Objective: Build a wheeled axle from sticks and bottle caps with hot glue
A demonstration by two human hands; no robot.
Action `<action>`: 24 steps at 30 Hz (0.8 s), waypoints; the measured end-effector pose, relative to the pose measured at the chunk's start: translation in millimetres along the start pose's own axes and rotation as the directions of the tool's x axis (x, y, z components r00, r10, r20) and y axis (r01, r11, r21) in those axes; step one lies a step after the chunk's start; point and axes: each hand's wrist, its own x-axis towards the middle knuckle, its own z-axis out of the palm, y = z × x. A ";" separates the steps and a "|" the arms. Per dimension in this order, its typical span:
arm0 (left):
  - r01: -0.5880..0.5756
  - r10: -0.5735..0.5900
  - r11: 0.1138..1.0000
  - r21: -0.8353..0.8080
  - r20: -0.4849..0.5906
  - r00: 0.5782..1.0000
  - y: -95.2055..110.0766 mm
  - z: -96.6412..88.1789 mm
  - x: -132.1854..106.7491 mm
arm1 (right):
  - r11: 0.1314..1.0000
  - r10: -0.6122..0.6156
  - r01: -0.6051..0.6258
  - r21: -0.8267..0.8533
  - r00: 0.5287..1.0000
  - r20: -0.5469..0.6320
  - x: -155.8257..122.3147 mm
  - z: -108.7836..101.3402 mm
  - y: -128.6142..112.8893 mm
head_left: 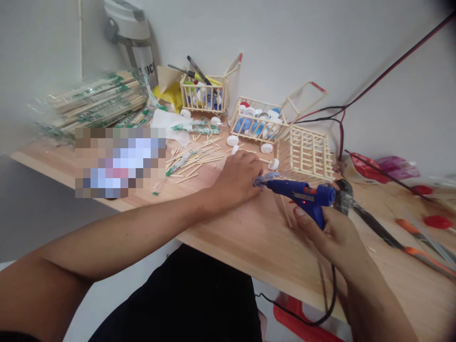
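My right hand (329,237) is closed around the handle of a blue glue gun (297,190), whose small red light is lit. The gun's nozzle points left and meets a small pale-blue bottle cap (259,181). That cap is pinched in the fingers of my left hand (239,178), which is low over the table and partly hides it. Just beyond my left fingers are a white bottle cap (273,164) and thin sticks. A stick-built lattice panel (310,154) stands behind the gun.
Two stick-built carts, a left one (204,97) and a right one (258,121), hold bottle caps. Cut sticks (199,159) lie left of my hand, near a pixelated patch (121,161). Bagged chopsticks (96,102) are at the back left. Orange-handled pliers (377,225) lie at right.
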 end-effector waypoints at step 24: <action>-0.008 0.008 1.000 0.008 -0.015 1.000 -1.4 1.5 0.0 | 1.000 0.000 0.000 -0.001 1.000 0.019 -0.5 0.4 -0.6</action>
